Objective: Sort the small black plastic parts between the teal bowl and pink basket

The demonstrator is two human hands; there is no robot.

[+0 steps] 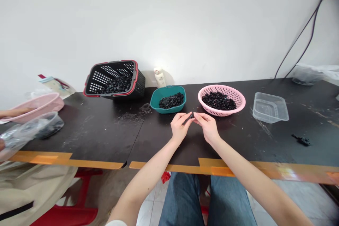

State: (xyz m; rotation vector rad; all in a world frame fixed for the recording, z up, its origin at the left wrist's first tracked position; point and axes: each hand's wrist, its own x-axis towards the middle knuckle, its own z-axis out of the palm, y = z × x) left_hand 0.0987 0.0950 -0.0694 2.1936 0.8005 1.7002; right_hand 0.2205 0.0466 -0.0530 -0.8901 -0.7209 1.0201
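Over the dark table, my left hand (180,125) and my right hand (207,124) meet at their fingertips. Both are closed in a pinch on a small black part (192,115), partly covered by the fingers. Just beyond my left hand stands a teal basin (155,104) holding many small black round pieces (172,101). A pink perforated basket (239,102), close behind my right hand, holds a heap of black pieces (218,100). The exact kind of these parts is too small to make out.
A black basket with red trim (140,84) leans at the back left, with black pieces inside. Beside it stands a white bottle (159,77). At right are a clear plastic tub (270,107) and a black clump (302,140). A co-worker's arm (16,113) reaches into a pink basin (50,101) far left.
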